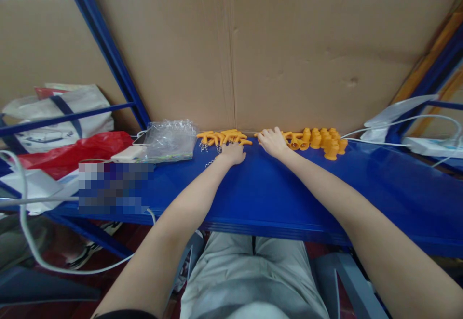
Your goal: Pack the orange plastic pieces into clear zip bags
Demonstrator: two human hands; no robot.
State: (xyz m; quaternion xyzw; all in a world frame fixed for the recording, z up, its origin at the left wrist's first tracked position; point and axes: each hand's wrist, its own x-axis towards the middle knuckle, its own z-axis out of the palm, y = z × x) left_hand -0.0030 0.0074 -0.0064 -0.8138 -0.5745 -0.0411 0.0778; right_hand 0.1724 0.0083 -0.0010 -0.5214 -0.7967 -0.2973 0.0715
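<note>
My left hand (233, 152) rests at the near edge of a heap of orange Y-shaped plastic parts (222, 138) with small metal chains, at the back of the blue shelf (260, 193). Whether its fingers grip a part I cannot tell. My right hand (272, 141) lies flat, palm down, among more orange parts (293, 139), fingers spread. To its right stands a cluster of orange bell-shaped pieces (327, 141).
A stack of clear plastic bags (170, 140) and a white power bank (128, 154) lie left of the heap. A red bag (72, 152) and white tote (61, 112) sit further left. White cables (398, 126) and a power strip (430, 145) are right. Cardboard (289, 44) backs the shelf.
</note>
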